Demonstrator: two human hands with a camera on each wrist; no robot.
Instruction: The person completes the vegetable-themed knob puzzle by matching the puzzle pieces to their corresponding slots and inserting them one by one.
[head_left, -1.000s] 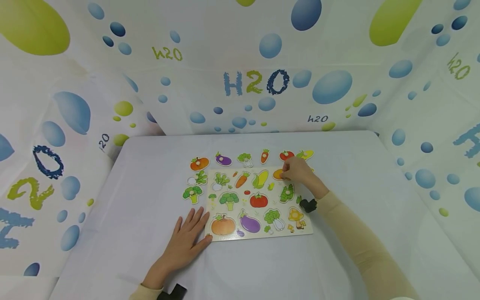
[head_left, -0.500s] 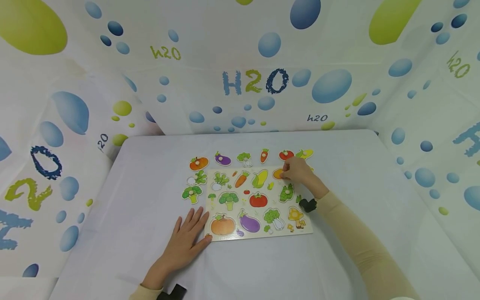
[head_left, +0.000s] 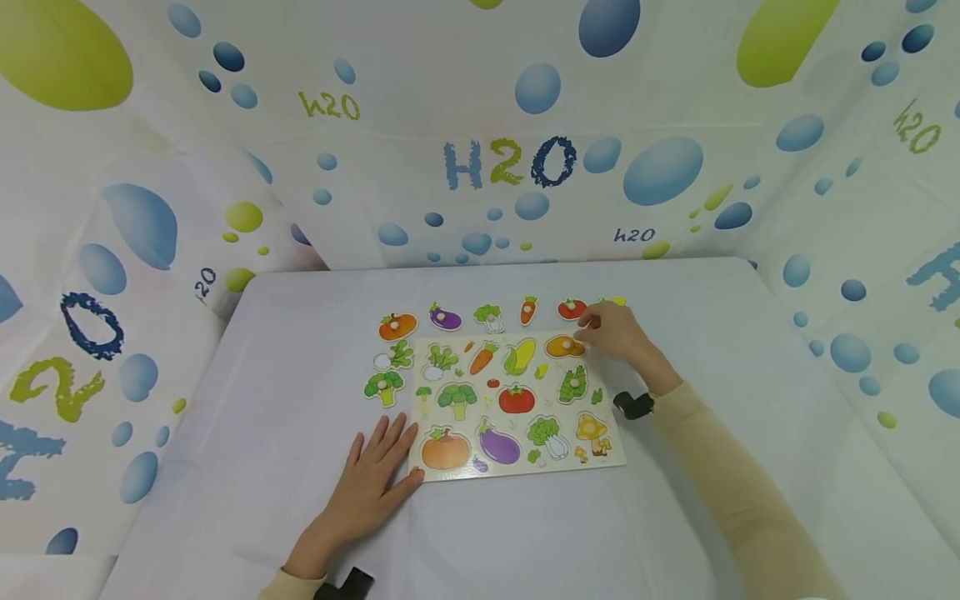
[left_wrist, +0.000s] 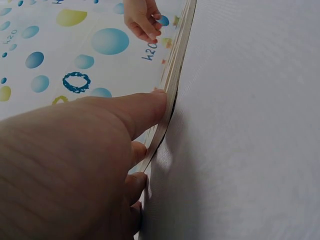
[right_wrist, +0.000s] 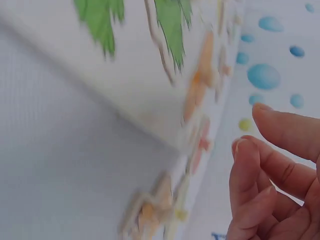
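Note:
A white vegetable puzzle board (head_left: 480, 476) lies on the table with printed vegetables on it. My left hand (head_left: 375, 479) rests flat at its near left corner, fingers spread, with the thumb against the edge in the left wrist view. Over the far right corner hovers my right hand (head_left: 615, 331), holding nothing; the right wrist view shows its thumb and index finger apart. Just beside it, the potato piece (head_left: 564, 346) sits on the board. A tomato piece (head_left: 572, 309) lies past the board near those fingers, and a corn piece (head_left: 618, 301) is partly hidden by the hand.
Along the far side lie a carrot piece (head_left: 528, 310), a bok choy piece (head_left: 489, 317), an eggplant piece (head_left: 446, 317) and a pumpkin piece (head_left: 397, 327). At the left are a radish piece (head_left: 395, 357) and a broccoli piece (head_left: 384, 387). A patterned cloth surrounds the table.
My right hand has let go of the potato piece, which stays on the board, and has moved up and to the right. The left hand has kept its place.

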